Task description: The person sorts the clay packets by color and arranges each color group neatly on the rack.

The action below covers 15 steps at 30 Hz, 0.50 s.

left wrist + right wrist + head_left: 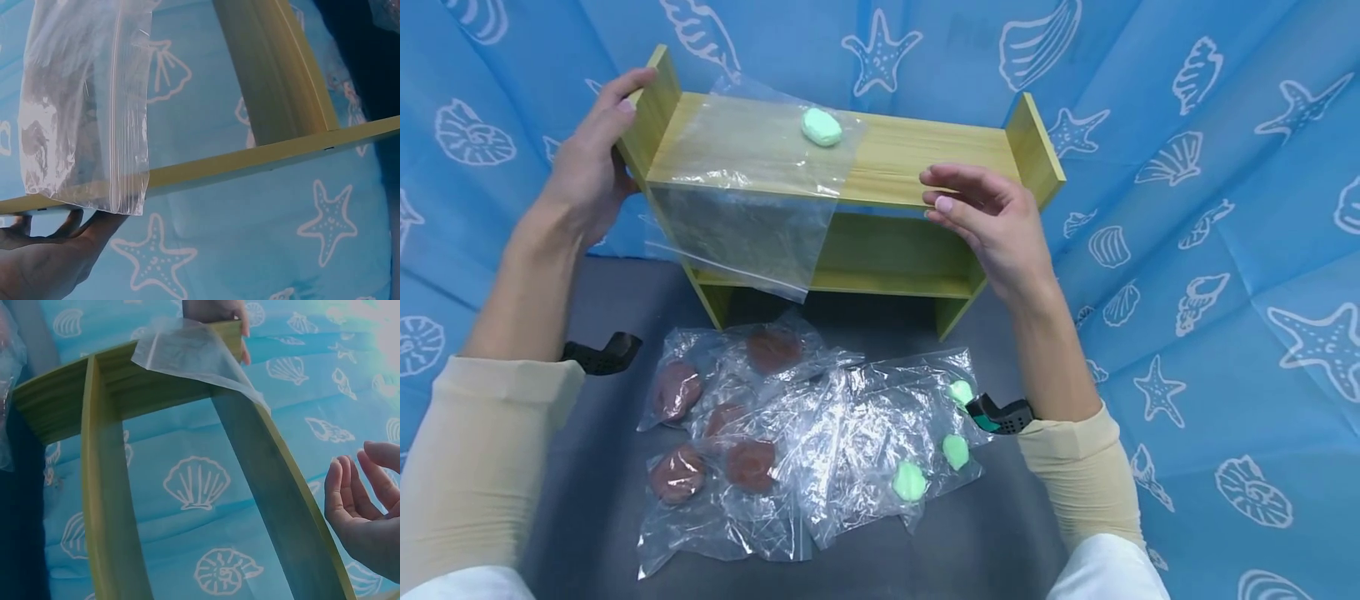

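Note:
A two-tier wooden shelf (925, 150) stands upright against the back curtain. My left hand (587, 158) grips its left side panel near the top; in the left wrist view the fingers of that hand (56, 262) lie against the panel's outer face. Across the top board lies a clear zip bag (745, 229), its zip end drooping over the front edge. A pale green lump (822, 127) sits at the bag's far right corner. Close in front of the board's right half, my right hand (988, 221) hovers with loosely bent fingers and holds nothing.
On the dark grey table (985, 533) before the shelf, several clear bags overlap. Reddish-brown lumps (751, 465) fill those on the left, pale green lumps (910, 482) those on the right. A blue curtain (1210, 250) with white shell prints surrounds the table.

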Tool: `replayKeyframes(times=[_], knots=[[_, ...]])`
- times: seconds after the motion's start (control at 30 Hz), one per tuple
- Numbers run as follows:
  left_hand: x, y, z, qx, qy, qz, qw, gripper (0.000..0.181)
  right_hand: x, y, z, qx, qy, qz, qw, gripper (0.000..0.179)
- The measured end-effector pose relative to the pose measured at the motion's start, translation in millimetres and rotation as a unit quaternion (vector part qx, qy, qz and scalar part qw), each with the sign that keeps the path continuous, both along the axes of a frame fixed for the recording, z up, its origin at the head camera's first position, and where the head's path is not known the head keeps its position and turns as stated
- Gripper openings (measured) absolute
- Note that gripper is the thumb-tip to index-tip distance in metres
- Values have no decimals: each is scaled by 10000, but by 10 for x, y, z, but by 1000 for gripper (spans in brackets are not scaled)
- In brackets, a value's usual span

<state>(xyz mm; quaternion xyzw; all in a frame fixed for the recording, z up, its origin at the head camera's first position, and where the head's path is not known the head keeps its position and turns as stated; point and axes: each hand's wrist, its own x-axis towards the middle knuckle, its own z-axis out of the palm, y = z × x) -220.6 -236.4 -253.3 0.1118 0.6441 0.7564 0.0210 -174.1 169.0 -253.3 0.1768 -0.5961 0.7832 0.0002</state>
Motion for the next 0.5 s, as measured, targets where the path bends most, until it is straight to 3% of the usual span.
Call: replayKeyframes(times=[0.27,0.5], knots=[[0,-7,-3,33,2,34,10000,46,251,154,-265,299,410,79,9987,35],[-8,-3,-7,-4,-3,29,10000,45,477,314,-579,530,440,222,9974,39]])
